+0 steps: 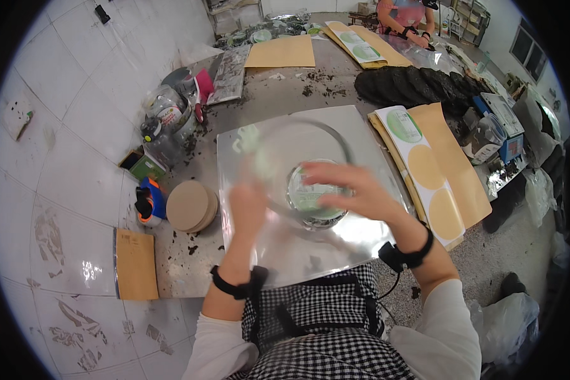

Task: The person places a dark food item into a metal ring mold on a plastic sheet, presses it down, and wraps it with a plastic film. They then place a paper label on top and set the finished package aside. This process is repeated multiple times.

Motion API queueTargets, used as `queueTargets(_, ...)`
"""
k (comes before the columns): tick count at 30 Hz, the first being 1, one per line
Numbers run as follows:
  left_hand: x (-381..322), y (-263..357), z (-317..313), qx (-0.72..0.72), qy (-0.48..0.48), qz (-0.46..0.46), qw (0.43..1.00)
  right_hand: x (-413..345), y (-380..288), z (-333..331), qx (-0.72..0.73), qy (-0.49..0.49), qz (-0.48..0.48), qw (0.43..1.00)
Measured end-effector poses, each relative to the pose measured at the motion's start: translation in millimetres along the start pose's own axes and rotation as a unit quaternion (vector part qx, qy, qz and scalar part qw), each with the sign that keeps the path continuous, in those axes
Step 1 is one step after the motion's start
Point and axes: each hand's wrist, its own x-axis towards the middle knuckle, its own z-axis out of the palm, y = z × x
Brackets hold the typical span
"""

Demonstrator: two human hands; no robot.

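A round clear-wrapped pack (313,190) with a green and white printed label lies on a shiny metal sheet (299,256) before me. My right hand (356,192) is over its right side, fingers apart; whether they touch it is unclear. My left hand (248,204), strongly blurred, is left of the pack with its fingers curled. A blurred pale green thing (251,142) shows just beyond it. A thin dark ring (344,140), also blurred, arcs between my hands, above the sheet. Blur hides what my left hand holds.
Round brown discs (191,205) are stacked at left, near a blue tape dispenser (154,202) and bottles (159,137). Label sheets (427,161) lie at right. Dark round cakes (408,85) are lined up beyond, near a scale (509,147). A person (403,21) works at the far end.
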Motion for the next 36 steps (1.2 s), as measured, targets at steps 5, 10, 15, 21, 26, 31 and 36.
queueTargets(5,22.5,-142.7,14.4,-0.352,0.124,-0.286,0.883,-19.9,47.7,-1.8,-0.087,0.266,0.205,0.938)
queueTargets(10,12.4,-95.4,109.9,-0.335,-0.025,-0.266,0.904,-76.0,164.7,70.1,-0.188,0.273,0.341,0.880)
queueTargets(15,-43.3,-38.6,76.3,-0.285,-0.039,-0.045,0.957,-83.9,78.6,76.5,0.191,0.323,0.146,0.915)
queueTargets(21,-94.6,-33.8,10.1,-0.319,0.009,0.114,0.941,-67.3,18.4,40.8,0.028,0.033,0.170,0.985)
queueTargets(26,-113.1,-79.8,-73.5,0.047,-0.238,-0.006,0.970,-8.1,52.0,1.1,0.001,-0.299,0.398,0.867)
queueTargets(31,-129.2,-101.4,-69.3,0.125,-0.293,0.137,0.938,230.8,96.3,-67.4,0.387,0.255,0.127,0.877)
queueTargets(36,-113.3,-115.1,-42.8,0.160,-0.388,0.105,0.902,290.7,206.4,41.5,-0.179,0.048,-0.075,0.980)
